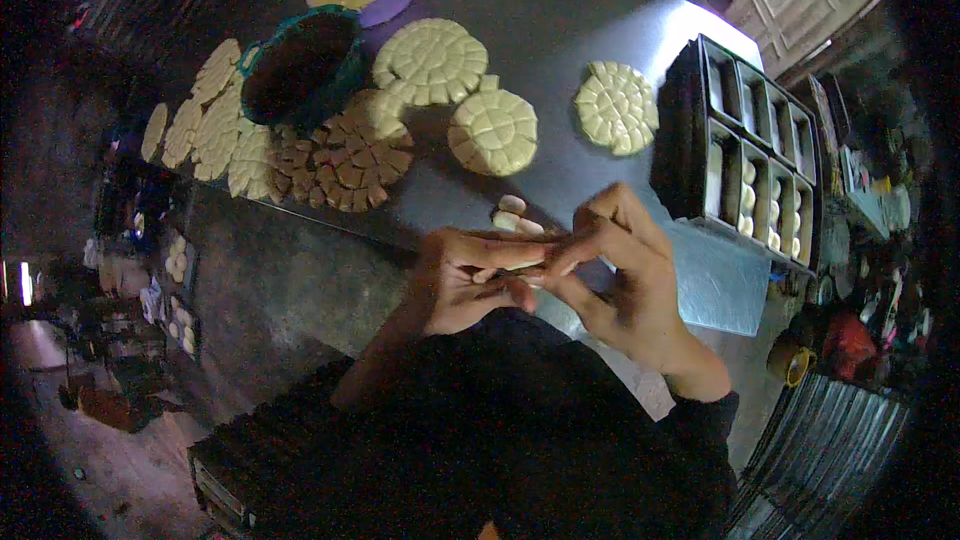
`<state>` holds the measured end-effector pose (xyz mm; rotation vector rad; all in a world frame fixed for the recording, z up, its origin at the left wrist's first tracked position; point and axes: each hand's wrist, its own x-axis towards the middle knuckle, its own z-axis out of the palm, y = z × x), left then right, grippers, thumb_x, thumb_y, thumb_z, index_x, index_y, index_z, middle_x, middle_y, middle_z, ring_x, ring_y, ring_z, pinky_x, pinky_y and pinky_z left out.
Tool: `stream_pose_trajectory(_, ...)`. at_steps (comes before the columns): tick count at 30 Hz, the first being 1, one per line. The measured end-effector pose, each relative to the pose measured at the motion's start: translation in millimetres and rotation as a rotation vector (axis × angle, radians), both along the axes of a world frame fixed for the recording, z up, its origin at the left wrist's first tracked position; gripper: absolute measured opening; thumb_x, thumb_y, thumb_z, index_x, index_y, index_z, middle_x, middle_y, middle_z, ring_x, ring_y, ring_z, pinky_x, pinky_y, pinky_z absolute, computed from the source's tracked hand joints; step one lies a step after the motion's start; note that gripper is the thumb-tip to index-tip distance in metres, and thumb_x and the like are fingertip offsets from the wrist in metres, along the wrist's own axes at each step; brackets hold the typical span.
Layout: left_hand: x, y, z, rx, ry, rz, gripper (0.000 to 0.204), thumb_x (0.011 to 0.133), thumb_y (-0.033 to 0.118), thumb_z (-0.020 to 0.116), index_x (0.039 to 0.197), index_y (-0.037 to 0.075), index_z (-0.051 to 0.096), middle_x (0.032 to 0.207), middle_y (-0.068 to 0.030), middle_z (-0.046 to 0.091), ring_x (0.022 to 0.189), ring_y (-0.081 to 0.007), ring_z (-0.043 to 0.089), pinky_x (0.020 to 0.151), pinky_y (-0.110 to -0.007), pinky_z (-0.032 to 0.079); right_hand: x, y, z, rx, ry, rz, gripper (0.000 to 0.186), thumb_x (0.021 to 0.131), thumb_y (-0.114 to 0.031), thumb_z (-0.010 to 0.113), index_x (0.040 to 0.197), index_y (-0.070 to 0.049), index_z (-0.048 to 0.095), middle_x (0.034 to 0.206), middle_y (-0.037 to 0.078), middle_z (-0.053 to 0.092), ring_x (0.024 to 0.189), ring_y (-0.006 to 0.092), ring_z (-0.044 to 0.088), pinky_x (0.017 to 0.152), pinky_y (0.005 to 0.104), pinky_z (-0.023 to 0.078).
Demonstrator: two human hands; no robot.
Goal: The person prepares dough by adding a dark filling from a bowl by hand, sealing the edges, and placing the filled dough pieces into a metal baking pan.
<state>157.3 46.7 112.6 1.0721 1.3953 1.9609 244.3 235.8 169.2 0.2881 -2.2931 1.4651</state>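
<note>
My left hand (465,275) and my right hand (630,280) meet in front of my body at the table's near edge. A small pale piece of dough (520,265) shows between them, mostly covered by fingers. The left fingers are curled round it, while the right thumb and fingertips pinch at its right side. Just beyond the hands, a few small loose dough pieces (511,214) lie on the table. Farther off is a round of pale dough (493,132) scored into chunks, with another scored round (432,60) behind it.
A black rack of metal loaf pans (745,140) stands at right, some holding dough balls (747,198). One more dough round (617,108) lies beside it. Brown dough chunks (350,160), flat pale dough (215,135), a green basin (348,70) and a purple basin (400,2) occupy the left.
</note>
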Motion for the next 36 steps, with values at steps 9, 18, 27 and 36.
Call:
stream_pose_trajectory(9,-48.0,-24.8,-42.4,0.097,-0.996,-0.122,0.024,0.101,0.010,0.060,0.119,-0.002,0.067,0.125,-0.0136,0.066,0.119,-0.0198,0.060,0.097,-0.035,0.052,-55.7,-42.0,-25.8,0.260,-0.081,-0.102,0.068,0.065,-0.019,0.092,0.121,-0.010,0.055,0.105,0.005,0.071,0.080,0.0220,0.058,0.073,0.0370,0.042)
stream_pose_trajectory(18,-90.8,-39.1,-140.9,-0.215,-0.328,0.242,0.013,0.093,0.013,0.070,0.098,0.003,0.077,0.105,-0.0099,0.070,0.103,-0.0190,0.065,0.084,-0.030,0.053,-96.6,-99.8,-139.4,-0.580,-0.485,-0.270,0.056,0.078,-0.007,0.086,0.121,-0.009,0.049,0.105,0.006,0.061,0.098,0.0157,0.061,0.082,0.0319,0.052)
stream_pose_trajectory(27,-128.0,-38.5,-181.2,-0.543,-0.410,0.001,0.050,0.099,0.006,0.060,0.146,0.005,0.042,0.108,-0.0114,0.064,0.061,-0.0069,0.056,0.052,-0.023,0.046,-55.8,-41.7,-216.0,0.069,-0.620,-0.947,0.025,0.090,-0.002,0.069,0.111,-0.001,0.055,0.095,0.016,0.071,0.090,0.0235,0.071,0.079,0.0349,0.056)
stream_pose_trajectory(36,-145.6,-47.6,-192.5,-0.650,-0.255,0.192,0.044,0.098,0.016,0.063,0.138,0.003,0.051,0.097,-0.0048,0.068,0.064,-0.0054,0.048,0.058,-0.023,0.042,-65.4,1.8,-229.0,-0.007,-0.694,-0.683,0.066,0.087,0.004,0.068,0.146,-0.007,0.039,0.127,0.014,0.059,0.099,0.0205,0.063,0.077,0.0316,0.054)
